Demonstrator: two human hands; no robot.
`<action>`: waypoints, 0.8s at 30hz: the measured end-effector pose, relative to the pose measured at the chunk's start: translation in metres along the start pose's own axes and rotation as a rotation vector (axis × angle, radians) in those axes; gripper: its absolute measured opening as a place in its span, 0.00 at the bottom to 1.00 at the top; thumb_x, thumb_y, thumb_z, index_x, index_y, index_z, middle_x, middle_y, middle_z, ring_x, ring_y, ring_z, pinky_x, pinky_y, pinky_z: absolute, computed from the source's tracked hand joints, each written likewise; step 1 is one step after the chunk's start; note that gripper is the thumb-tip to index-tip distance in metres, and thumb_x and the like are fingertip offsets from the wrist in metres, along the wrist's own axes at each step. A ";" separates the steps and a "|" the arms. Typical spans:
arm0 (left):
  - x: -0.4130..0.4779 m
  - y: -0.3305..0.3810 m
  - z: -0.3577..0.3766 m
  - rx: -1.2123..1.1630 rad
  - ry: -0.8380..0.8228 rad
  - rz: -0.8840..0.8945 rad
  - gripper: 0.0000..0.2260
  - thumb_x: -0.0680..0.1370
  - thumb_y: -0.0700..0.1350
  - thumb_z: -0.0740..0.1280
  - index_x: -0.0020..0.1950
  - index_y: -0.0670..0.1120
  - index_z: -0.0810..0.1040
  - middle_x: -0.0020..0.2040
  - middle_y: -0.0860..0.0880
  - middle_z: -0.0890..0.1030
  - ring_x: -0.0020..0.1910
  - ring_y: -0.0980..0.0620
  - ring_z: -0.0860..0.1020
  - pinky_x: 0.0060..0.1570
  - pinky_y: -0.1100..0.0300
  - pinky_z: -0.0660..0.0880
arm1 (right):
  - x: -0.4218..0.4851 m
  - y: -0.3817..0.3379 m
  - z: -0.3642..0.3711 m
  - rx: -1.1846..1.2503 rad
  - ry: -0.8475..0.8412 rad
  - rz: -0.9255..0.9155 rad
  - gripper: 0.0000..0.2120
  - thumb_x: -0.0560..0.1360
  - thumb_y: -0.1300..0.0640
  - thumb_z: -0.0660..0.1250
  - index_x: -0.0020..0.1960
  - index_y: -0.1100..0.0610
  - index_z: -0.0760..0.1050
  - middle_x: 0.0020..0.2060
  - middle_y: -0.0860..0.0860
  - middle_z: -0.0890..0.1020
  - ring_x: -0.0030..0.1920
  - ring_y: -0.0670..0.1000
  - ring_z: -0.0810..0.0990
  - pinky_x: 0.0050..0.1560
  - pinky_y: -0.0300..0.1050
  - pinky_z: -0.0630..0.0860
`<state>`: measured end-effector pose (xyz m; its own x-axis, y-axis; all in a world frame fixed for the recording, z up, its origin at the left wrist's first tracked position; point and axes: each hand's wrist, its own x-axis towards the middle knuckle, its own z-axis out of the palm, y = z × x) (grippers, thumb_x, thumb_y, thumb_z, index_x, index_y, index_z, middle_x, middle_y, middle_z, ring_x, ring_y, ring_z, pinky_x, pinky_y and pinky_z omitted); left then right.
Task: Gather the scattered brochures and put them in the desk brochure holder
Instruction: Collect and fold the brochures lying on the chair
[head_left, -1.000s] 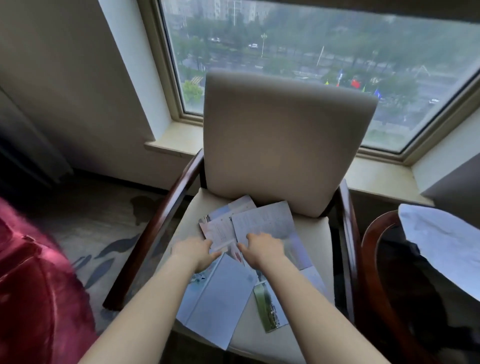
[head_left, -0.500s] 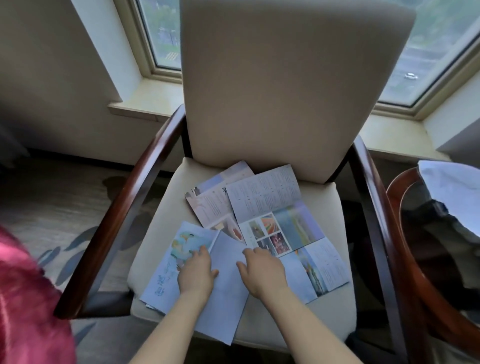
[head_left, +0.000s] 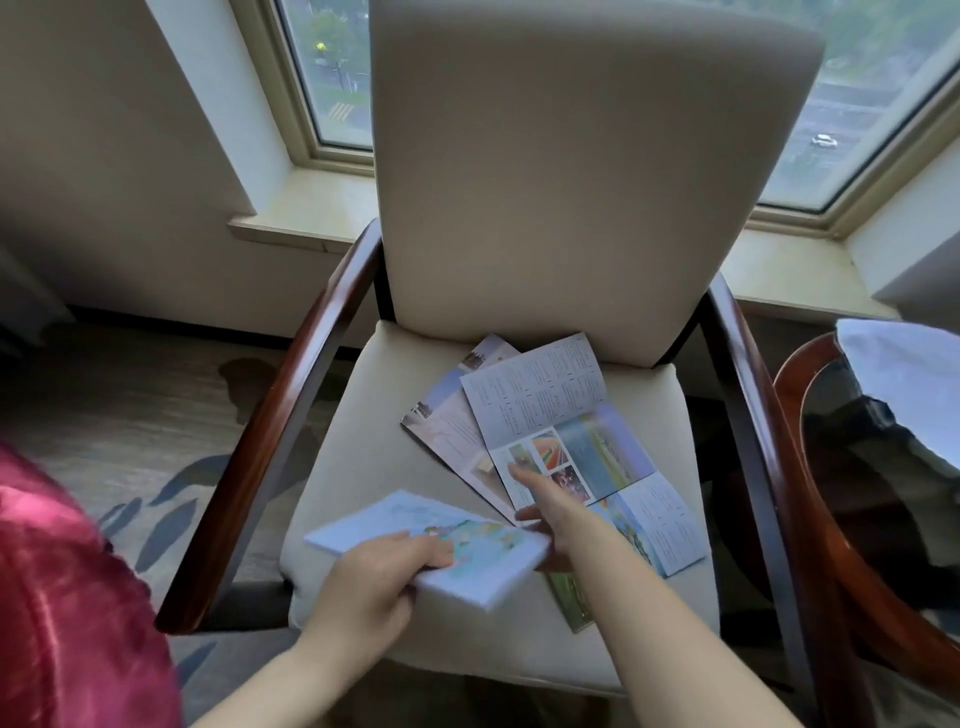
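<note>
While the left hand (head_left: 384, 577) pinches a folded map brochure (head_left: 467, 545) just above the armchair seat (head_left: 363, 415), the right hand (head_left: 556, 514) reaches, forefinger extended, onto the open brochure (head_left: 571, 426) lying there. Progress is judged early: others lie alongside, uncollected, and no holder is in view.

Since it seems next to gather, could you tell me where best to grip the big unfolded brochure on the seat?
Probably its near left edge, from the front: there the unfolded brochure overlaps a narrower brochure, so it should lift easily, and the right hand touches it.
</note>
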<state>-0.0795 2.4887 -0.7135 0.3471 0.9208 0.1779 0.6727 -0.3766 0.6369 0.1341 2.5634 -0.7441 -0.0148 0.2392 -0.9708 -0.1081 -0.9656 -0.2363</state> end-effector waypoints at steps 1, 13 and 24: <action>-0.001 -0.008 -0.003 0.033 0.037 0.188 0.14 0.72 0.36 0.61 0.42 0.51 0.82 0.46 0.56 0.85 0.47 0.59 0.82 0.52 0.58 0.76 | 0.002 0.002 0.001 -0.021 -0.052 -0.026 0.27 0.70 0.42 0.72 0.57 0.62 0.74 0.47 0.56 0.81 0.46 0.56 0.82 0.54 0.52 0.80; -0.007 -0.126 0.016 0.746 -0.675 0.213 0.24 0.81 0.46 0.54 0.77 0.55 0.57 0.76 0.49 0.63 0.70 0.46 0.69 0.65 0.55 0.70 | 0.053 0.073 0.065 -0.028 0.128 -0.492 0.22 0.68 0.78 0.64 0.57 0.60 0.77 0.35 0.49 0.74 0.33 0.45 0.73 0.34 0.31 0.72; 0.054 -0.086 0.053 0.588 -0.355 0.020 0.05 0.64 0.42 0.70 0.38 0.47 0.83 0.34 0.48 0.81 0.34 0.44 0.81 0.29 0.56 0.77 | 0.053 0.082 0.063 -0.662 0.462 -0.666 0.13 0.75 0.57 0.58 0.55 0.45 0.76 0.52 0.42 0.79 0.54 0.46 0.78 0.47 0.41 0.73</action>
<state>-0.0837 2.5656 -0.7987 0.4888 0.8619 -0.1352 0.8720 -0.4780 0.1053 0.0617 2.5033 -0.8128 0.2441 0.8161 -0.5238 0.6135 -0.5482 -0.5684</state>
